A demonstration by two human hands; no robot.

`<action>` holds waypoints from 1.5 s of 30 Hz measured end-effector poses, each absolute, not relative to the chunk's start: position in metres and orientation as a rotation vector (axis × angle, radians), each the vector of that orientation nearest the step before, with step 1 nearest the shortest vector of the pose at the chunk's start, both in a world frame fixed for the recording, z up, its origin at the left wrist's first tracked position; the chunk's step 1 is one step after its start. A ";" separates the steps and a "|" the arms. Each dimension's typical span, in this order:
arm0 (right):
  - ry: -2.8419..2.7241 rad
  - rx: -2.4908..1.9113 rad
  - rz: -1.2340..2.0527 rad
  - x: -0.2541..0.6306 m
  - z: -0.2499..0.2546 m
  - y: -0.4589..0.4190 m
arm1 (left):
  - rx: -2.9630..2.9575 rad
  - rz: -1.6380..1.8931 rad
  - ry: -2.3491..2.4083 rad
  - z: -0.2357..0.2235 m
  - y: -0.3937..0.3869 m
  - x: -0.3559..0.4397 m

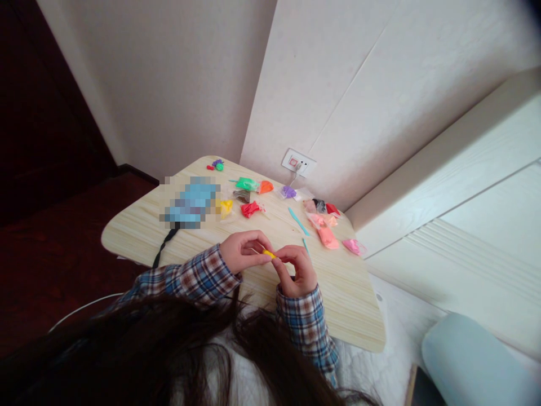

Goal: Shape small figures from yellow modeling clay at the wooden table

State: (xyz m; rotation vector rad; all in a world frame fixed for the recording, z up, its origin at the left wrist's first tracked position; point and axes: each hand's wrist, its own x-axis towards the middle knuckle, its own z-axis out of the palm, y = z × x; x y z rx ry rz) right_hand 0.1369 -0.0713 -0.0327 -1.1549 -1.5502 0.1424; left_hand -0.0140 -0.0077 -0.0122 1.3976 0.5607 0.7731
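Between the fingertips of both hands is a small piece of yellow modelling clay (269,254). My left hand (245,251) pinches it from the left, thumb below and fingers above. From the other side my right hand (297,269) grips it between thumb and forefinger. Both hands are above the near middle of the wooden table (346,299). Beyond them lie an opened bag of yellow clay (226,208) and a bag of red clay (251,209). A thin blue-green modelling tool (306,246) is just past my right hand, partly hidden by it.
A longer blue modelling tool (298,221) lies farther back. Bags of green clay (247,184), purple clay (289,192) and pink clay (327,237) line the far side. Small clay balls (219,166) sit at the far left corner, beyond a blurred blue object (192,202). A wall socket (298,162) holds a plug.
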 end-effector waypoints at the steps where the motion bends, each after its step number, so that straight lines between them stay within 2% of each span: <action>1: -1.551 -1.158 0.139 0.137 -0.032 -0.071 | 1.403 0.773 0.564 -0.012 -0.008 -0.014; 45: -1.547 -1.232 0.204 0.136 -0.033 -0.071 | 1.397 0.768 0.559 -0.009 -0.007 -0.013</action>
